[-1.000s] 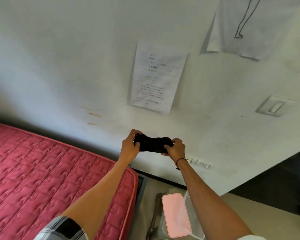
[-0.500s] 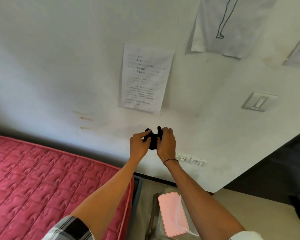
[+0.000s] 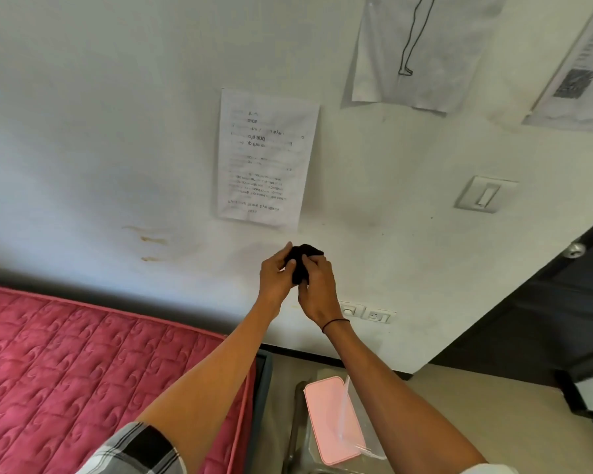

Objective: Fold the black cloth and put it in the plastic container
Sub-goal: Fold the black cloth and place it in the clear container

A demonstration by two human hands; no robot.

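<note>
The black cloth (image 3: pixel 301 265) is bunched into a small bundle held up in front of the white wall, at mid frame. My left hand (image 3: pixel 276 278) grips its left side and my right hand (image 3: pixel 317 289) grips its right side, the two hands close together and touching the cloth. Low in the frame, below my right forearm, the clear plastic container (image 3: pixel 351 436) stands with a pink lid (image 3: pixel 329 419) beside or on it; my forearm hides part of it.
A red quilted mattress (image 3: pixel 83 371) fills the lower left. On the wall hang a printed sheet (image 3: pixel 264 155) and other papers, with a light switch (image 3: pixel 483 195) and sockets (image 3: pixel 374 314). A dark door (image 3: pixel 545 319) is at the right.
My hands have come together, so the cloth that was stretched wide between them is now a small compact bundle. The camera has tilted, shifting the wall papers left.
</note>
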